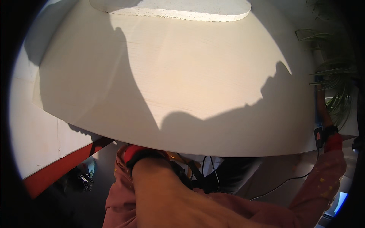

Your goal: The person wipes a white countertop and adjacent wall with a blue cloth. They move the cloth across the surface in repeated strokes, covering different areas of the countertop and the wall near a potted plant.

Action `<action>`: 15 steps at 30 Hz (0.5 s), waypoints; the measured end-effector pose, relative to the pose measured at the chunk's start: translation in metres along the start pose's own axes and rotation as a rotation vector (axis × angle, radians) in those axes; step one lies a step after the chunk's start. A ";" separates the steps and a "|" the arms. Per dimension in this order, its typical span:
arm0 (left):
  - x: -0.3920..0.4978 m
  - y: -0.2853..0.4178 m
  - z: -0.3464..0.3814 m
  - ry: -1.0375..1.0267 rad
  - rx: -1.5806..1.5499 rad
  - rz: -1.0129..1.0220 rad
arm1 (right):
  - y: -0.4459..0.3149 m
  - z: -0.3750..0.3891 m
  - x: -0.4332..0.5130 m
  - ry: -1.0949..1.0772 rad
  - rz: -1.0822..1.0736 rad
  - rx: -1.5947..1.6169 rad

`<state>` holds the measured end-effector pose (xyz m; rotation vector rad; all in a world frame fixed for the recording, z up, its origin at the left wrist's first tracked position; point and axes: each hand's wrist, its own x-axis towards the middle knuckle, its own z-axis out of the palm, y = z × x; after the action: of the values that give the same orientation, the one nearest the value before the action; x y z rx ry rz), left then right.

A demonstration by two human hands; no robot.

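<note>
A large pale tabletop with a curved edge [199, 71] lies before me, partly in shadow. My left hand [182, 196] is very near the camera below its front edge, back of the hand showing; the fingers run out of the picture, so what they hold cannot be seen. A red cuff and a black band circle that wrist. My right hand [321, 105] is at the far right, dim and distorted, beside the tabletop's right edge and some leaves; its fingers are unclear. A small black device [318, 138] with a cable is close to the right wrist.
A white slab with rounded corners [182, 12] lies at the top. Green leaves of a plant [339, 105] hang at the right. At left is a white surface with a red edge [65, 165]. A cable [282, 182] runs below the tabletop. A lit screen [338, 203] shows at lower right.
</note>
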<state>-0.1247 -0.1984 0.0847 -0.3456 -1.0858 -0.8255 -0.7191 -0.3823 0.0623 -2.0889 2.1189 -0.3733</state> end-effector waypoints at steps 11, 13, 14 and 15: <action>0.008 0.005 -0.001 -0.059 -0.128 0.029 | -0.030 0.005 -0.041 0.026 -0.037 -0.215; 0.009 0.008 -0.003 -0.067 -0.161 0.030 | -0.059 0.012 -0.052 0.060 0.065 -0.156; 0.010 0.010 -0.005 -0.072 -0.175 0.029 | -0.074 0.016 -0.061 0.090 0.091 -0.135; 0.010 0.011 -0.006 -0.076 -0.186 0.029 | -0.089 0.018 -0.068 0.127 0.064 -0.105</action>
<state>-0.1109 -0.1989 0.0925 -0.5512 -1.0750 -0.8958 -0.6269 -0.3165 0.0646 -2.0988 2.3182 -0.4051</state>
